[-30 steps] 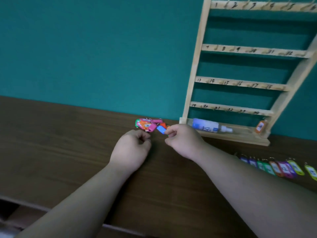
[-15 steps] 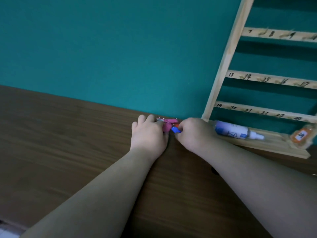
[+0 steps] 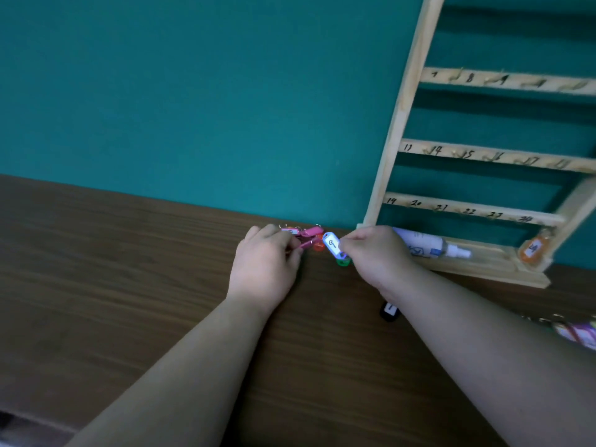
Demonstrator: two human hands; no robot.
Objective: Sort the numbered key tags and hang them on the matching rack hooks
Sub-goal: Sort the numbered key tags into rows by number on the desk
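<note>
A small heap of key tags lies on the wooden table (image 3: 129, 285) by the teal wall. My left hand (image 3: 266, 267) pinches the pink tags (image 3: 304, 232) of that heap. My right hand (image 3: 375, 254) pinches a blue tag (image 3: 332, 244) with a white label that reads 9 or 6. An orange tag (image 3: 318, 246) and a green tag (image 3: 342, 262) lie between my hands. The wooden rack (image 3: 400, 114) with numbered hooks leans against the wall to the right. An orange tag marked 24 (image 3: 532, 250) hangs low on the rack.
A white spray bottle (image 3: 429, 246) lies on the rack's base. A black tag (image 3: 389, 310) sits on the table under my right forearm. A row of sorted tags (image 3: 577, 333) shows at the right edge. The table's front edge runs along the bottom left.
My right hand has drawn the blue tag out of the heap and turned its label up. My left hand has shifted its hold on the pink tags. The view has swung left.
</note>
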